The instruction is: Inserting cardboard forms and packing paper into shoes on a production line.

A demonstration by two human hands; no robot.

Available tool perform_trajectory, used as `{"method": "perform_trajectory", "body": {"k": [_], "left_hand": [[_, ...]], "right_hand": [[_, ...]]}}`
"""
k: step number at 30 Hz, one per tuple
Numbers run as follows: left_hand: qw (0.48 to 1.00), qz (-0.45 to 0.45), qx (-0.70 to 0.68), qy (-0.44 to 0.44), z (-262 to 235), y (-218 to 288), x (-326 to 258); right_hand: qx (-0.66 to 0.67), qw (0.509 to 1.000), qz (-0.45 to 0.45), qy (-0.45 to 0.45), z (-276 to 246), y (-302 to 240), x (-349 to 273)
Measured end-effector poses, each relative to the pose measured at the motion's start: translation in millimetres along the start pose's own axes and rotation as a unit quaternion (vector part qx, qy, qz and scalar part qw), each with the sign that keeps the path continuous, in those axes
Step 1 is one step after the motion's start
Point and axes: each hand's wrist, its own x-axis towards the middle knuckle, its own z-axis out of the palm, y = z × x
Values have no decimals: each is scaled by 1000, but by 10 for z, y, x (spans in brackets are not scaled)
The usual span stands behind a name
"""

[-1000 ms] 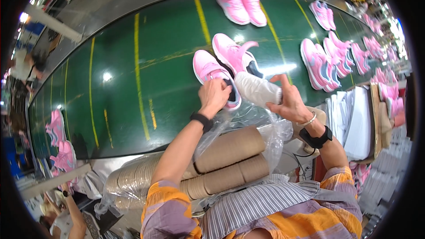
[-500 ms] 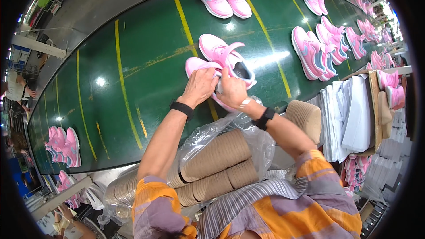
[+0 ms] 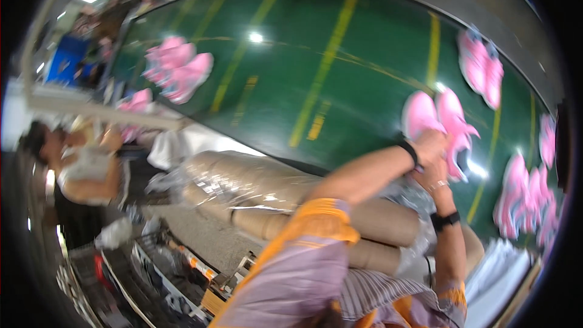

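A pink sneaker [image 3: 419,113] lies on the green conveyor belt [image 3: 291,79], its toe pointing away from me. My left hand [image 3: 430,146] grips it near its opening, fingers bent inward. Close against it, my right hand [image 3: 432,174] is closed on the same shoe's rear part. The hands hide most of the opening and heel, and motion blur softens the fingers. Just to the right, a second pink sneaker [image 3: 450,115] stands with its strap sticking out sideways; neither hand appears to hold it.
Brown ribbed stacks [image 3: 382,222] in transparent plastic lie along the belt's near edge. White paper sheets [image 3: 495,273] hang at the lower right. More pink shoes [image 3: 481,67] stand on the belt, including a group [image 3: 177,68] far left. A co-worker [image 3: 85,164] is at left.
The view has swung left, so belt, shoes and hands sit farther right and a co-worker shows at left. Both hands remain at the same sneaker.
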Motion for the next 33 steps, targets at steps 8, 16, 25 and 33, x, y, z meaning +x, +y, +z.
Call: {"method": "perform_trajectory", "body": {"k": [8, 16, 25, 33], "left_hand": [[997, 44, 64, 22, -741, 1111, -645], [994, 34, -4, -106, -887, 2043, -2382], [993, -67, 100, -8, -380, 1824, -2486], [982, -54, 171, -55, -242, 2025, -2349]], "right_hand": [[81, 995, 47, 17, -161, 300, -246], [268, 943, 108, 167, -846, -527, -1941], [525, 836, 155, 46, -35, -1075, -2224], [546, 818, 100, 149, 66, -966, -2468]]}}
